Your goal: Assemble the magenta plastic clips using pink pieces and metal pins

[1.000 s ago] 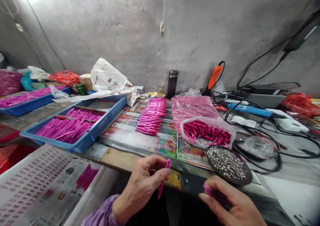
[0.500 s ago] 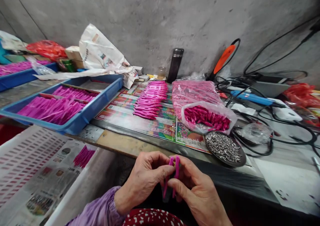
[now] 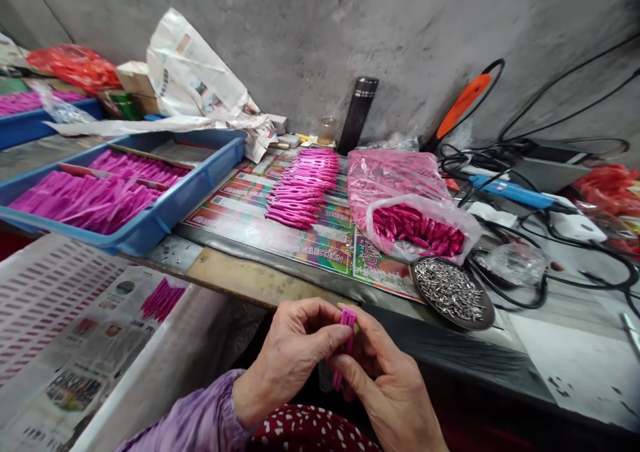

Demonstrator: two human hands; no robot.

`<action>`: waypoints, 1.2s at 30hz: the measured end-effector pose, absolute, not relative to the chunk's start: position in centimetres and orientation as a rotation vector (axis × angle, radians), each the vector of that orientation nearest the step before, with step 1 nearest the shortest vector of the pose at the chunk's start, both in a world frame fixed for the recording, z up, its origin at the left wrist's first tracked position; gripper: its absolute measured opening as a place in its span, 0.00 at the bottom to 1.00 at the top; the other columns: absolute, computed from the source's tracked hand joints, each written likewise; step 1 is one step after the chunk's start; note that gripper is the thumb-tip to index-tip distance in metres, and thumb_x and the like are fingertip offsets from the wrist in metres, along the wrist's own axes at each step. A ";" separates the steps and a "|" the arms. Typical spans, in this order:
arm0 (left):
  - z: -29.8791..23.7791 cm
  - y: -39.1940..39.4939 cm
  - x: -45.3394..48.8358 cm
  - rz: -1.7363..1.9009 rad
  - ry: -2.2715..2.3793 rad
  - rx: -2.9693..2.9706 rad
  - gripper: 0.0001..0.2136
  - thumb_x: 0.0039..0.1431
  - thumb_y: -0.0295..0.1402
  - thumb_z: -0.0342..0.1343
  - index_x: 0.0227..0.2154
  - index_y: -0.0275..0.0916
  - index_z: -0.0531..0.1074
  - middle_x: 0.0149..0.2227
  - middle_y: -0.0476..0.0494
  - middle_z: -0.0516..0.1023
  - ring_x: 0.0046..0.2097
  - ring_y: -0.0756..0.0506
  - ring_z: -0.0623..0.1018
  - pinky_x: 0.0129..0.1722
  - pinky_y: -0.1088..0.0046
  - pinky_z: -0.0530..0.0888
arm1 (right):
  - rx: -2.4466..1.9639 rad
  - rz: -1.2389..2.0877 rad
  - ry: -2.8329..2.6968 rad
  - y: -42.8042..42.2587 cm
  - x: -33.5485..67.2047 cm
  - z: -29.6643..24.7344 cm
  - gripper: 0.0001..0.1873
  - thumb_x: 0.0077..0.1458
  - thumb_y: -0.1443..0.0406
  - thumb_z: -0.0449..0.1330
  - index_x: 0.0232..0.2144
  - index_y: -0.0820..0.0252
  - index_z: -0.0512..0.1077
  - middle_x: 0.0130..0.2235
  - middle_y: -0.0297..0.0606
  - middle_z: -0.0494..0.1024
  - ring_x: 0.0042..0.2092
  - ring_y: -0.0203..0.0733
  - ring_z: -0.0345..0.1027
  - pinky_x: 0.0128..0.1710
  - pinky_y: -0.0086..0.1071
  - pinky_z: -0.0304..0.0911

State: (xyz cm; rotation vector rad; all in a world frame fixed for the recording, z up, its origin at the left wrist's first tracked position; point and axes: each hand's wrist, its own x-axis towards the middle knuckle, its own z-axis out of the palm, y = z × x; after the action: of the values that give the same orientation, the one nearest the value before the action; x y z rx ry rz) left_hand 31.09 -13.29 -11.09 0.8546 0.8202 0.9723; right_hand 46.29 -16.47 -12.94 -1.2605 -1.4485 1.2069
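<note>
My left hand (image 3: pixel 287 362) and my right hand (image 3: pixel 385 382) meet over my lap, their fingertips pinching a slender magenta plastic piece (image 3: pixel 346 345) from both sides. Its lower end shows below my fingers, and its middle is partly hidden. Beyond my hands, a stack of similar magenta pieces (image 3: pixel 303 189) lies on a colourful printed mat (image 3: pixel 280 239). A dark round dish (image 3: pixel 440 317) holds many small silver metal parts (image 3: pixel 447 289), just past my right hand.
A blue tray (image 3: pixel 150 229) of magenta pieces stands at left, with a pink plastic bag (image 3: pixel 400 199) of them at centre. Black cables and a blue-handled tool (image 3: pixel 510 193) lie at right. A white perforated crate (image 3: pixel 45 305) lined with newspaper sits at lower left.
A second ago my hands were apart, each holding a magenta piece. They have come together, and the two pieces, separate half a second ago, now sit closely joined between my fingers.
</note>
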 end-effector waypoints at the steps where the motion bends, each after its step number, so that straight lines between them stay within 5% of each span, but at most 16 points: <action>1: -11.1 -13.3 31.1 0.969 0.814 0.852 0.15 0.51 0.42 0.69 0.29 0.32 0.77 0.24 0.46 0.75 0.23 0.53 0.71 0.25 0.78 0.69 | -1.262 1.217 -1.443 -16.5 46.3 -13.0 0.25 0.61 0.58 0.64 0.58 0.56 0.70 0.25 0.30 0.76 0.24 0.36 0.69 0.23 0.25 0.68; 36: -11.1 -13.0 30.8 0.970 0.845 0.868 0.18 0.51 0.44 0.69 0.26 0.32 0.74 0.23 0.46 0.74 0.23 0.53 0.71 0.25 0.78 0.68 | -1.279 1.348 -1.357 -16.3 46.1 -13.0 0.28 0.61 0.55 0.65 0.60 0.58 0.69 0.25 0.32 0.74 0.24 0.37 0.68 0.22 0.26 0.66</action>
State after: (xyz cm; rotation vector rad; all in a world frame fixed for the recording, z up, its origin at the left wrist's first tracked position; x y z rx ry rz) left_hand 30.84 -12.97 -11.12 0.8676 0.8455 0.9697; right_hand 46.08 -16.27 -13.01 -1.2788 -1.3569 1.3484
